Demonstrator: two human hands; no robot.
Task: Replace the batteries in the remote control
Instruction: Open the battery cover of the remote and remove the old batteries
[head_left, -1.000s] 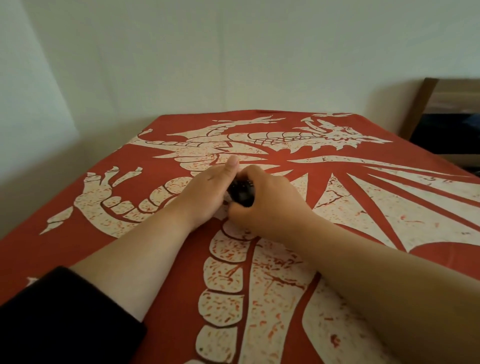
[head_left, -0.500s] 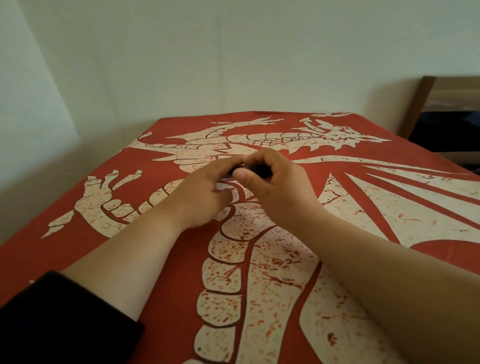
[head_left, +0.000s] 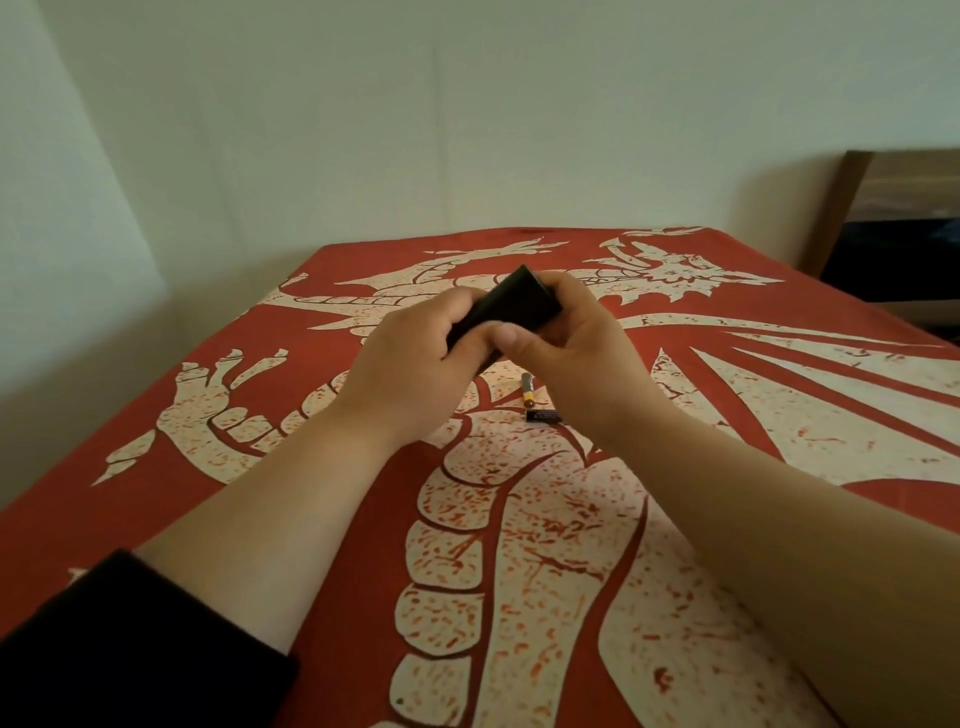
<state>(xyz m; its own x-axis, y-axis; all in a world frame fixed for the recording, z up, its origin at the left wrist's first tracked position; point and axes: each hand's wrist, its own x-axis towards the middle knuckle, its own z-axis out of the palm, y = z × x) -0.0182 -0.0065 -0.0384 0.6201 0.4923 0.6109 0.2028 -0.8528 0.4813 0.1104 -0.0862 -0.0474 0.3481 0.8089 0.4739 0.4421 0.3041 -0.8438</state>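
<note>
I hold a black remote control (head_left: 511, 306) in the air above the table, tilted, its far end pointing up. My left hand (head_left: 410, 364) wraps its near end and my right hand (head_left: 571, 338) grips its far side, thumb across the lower face. Below my right hand two small batteries lie on the cloth: one with a gold end (head_left: 528, 391), and a dark one (head_left: 542, 415) just in front of it. Much of the remote is hidden by my fingers.
The table carries a red cloth with a white dragon print (head_left: 519, 571). A pale wall stands behind and to the left. A wooden piece of furniture with a dark opening (head_left: 893, 249) sits at the far right.
Both hands have lifted the remote off the cloth and tilted it upward. Two batteries that were hidden under the hands now show on the cloth.
</note>
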